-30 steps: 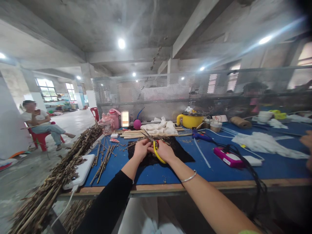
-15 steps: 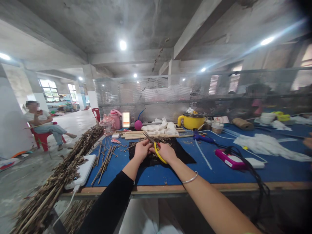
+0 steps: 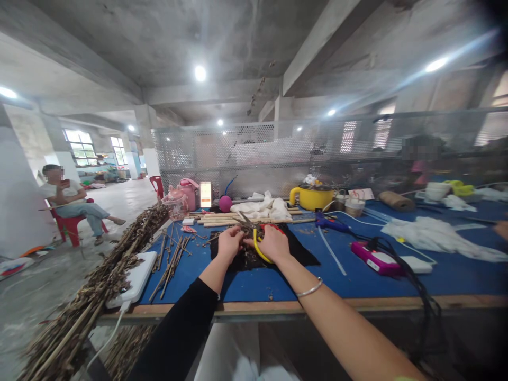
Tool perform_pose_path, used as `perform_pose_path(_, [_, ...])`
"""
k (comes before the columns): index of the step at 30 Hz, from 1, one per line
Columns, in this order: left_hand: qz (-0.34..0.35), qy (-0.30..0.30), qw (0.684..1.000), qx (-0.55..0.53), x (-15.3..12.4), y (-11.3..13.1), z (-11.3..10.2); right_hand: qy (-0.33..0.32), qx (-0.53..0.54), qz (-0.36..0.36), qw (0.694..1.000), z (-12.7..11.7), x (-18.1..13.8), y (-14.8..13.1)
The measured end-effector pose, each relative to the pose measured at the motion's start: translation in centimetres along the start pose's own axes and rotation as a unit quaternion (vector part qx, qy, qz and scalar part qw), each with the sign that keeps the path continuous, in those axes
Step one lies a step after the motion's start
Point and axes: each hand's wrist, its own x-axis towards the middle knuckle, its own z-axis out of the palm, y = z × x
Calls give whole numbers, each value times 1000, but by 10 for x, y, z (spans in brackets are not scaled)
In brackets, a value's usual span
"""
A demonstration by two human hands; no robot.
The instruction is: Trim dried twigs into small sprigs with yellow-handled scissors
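My right hand (image 3: 275,244) is wrapped round a pair of scissors (image 3: 257,248) with yellow and red handles. Their blades point up and away to the left and are spread apart. Close on the left, my left hand (image 3: 229,245) has its fingertips pinched together near the scissors; what they hold is too small to make out. Under both hands lies a black cloth (image 3: 304,251) with brown dried plant bits on it. Loose dry stalks (image 3: 172,267) rest on the blue tabletop to the left of the cloth.
A big bundle of dried stalks (image 3: 99,286) leans along the table's left edge beside a white power bank (image 3: 138,278). Behind are wooden sticks (image 3: 218,218), white cloth (image 3: 270,206) and a yellow pot (image 3: 315,198). On the right sit a blue glue gun (image 3: 331,223) and a magenta box (image 3: 375,259) with cables. A person (image 3: 71,201) sits far left.
The scissors have opened wider, their red handle moving right with my right hand's fingers. My left hand stays nearly in place, still pinched.
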Motion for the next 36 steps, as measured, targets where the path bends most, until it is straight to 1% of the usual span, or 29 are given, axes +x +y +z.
perform_pose_path(2, [-18,26,1000,-1,1,1,-1,57,-32,13,998,-7,2,-1])
perform_pose_path(3, [-24,31,999,0,1,1,-1,81,-46,8,996,-11,4,-1])
perform_pose_path(4, [-27,35,999,1,0,2,-2,97,-57,-7,994,-15,7,-1])
perform_pose_path(6, [-28,41,999,-1,0,4,-2,107,-72,-46,991,-22,13,0])
perform_pose_path(10, [-21,54,998,-20,0,5,-2,81,-90,-130,984,-33,30,6])
perform_pose_path(12, [-15,61,998,-31,2,4,-2,70,-99,-130,984,-37,39,10])
perform_pose_path(14, [-4,63,997,-44,4,3,-1,54,-82,-92,991,-37,45,13])
perform_pose_path(16, [8,54,997,-51,4,3,0,2,-28,-28,999,-32,47,14])
perform_pose_path(17, [15,48,997,-53,4,4,1,-39,11,-2,999,-28,46,13])
perform_pose_path(18, [23,42,997,-57,4,4,1,-76,55,3,996,-22,43,12])
perform_pose_path(19, [30,38,997,-61,3,5,1,-96,93,-8,991,-17,40,10])
perform_pose_path(20, [35,35,997,-67,2,6,1,-97,121,-13,988,-11,36,7])
perform_pose_path(22, [41,34,996,-75,1,8,1,-66,154,-27,985,0,25,1])
perform_pose_path(24, [47,32,996,-71,0,9,1,-46,156,-43,986,5,16,-4])
perform_pose_path(27, [54,16,997,-61,-3,11,2,-20,135,-66,988,5,5,-8])
perform_pose_path(32, [67,-38,992,-98,-5,12,4,-32,105,-34,993,-1,-1,-10])
perform_pose_path(36, [70,-40,992,-101,-6,12,4,-38,100,-35,994,-1,-2,-10])
